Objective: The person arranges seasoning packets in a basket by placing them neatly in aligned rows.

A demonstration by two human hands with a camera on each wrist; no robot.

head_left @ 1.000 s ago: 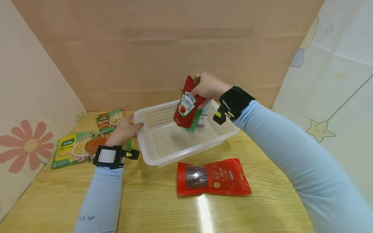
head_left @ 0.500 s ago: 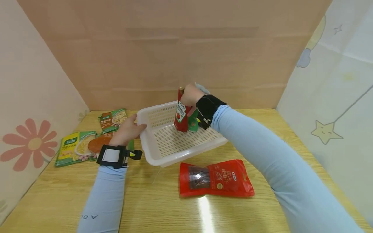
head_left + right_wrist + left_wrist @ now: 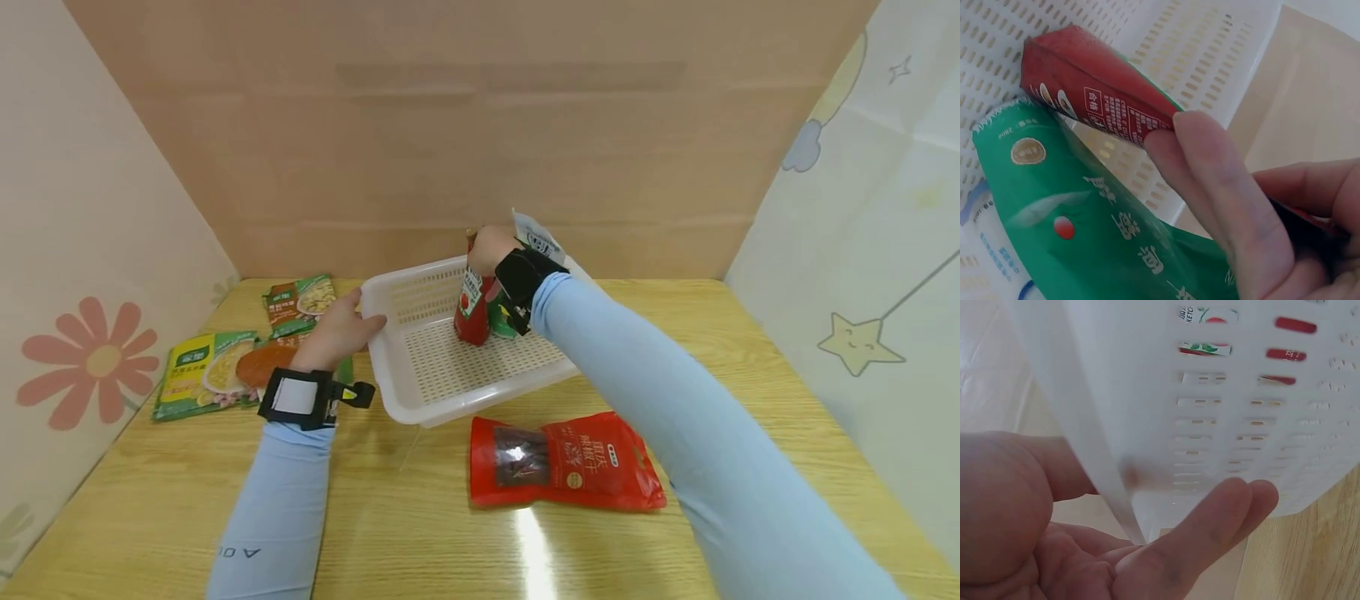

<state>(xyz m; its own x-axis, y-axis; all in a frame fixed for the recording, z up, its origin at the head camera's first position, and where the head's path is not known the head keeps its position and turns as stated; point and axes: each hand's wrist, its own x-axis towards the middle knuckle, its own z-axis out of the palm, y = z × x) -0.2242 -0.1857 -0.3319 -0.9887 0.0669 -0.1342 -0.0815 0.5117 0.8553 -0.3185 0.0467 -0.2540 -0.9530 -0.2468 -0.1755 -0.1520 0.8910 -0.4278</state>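
Note:
A white perforated plastic basket (image 3: pixel 483 405) stands on the wooden table. My left hand (image 3: pixel 341 332) grips its left rim, thumb over the edge and fingers against the outer wall in the left wrist view. My right hand (image 3: pixel 492 248) holds a red Heinz ketchup pouch (image 3: pixel 471 315) by its upper part, upright inside the basket, its bottom at the basket floor. Beside it in the right wrist view is a green packet (image 3: pixel 1079 200), with a white packet (image 3: pixel 994 250) partly hidden behind. My right wrist covers part of these in the head view.
A red bag of dried chillies (image 3: pixel 566 462) lies in front of the basket. At the left are a yellow-green food packet (image 3: pixel 198 371), a brown-green packet (image 3: pixel 300 302) and another packet partly under my left hand. A brown backdrop (image 3: pixel 480 125) rises behind.
My right hand has lowered the ketchup pouch into the basket and moved slightly left, turning the pouch more upright. My left hand keeps its grip on the rim.

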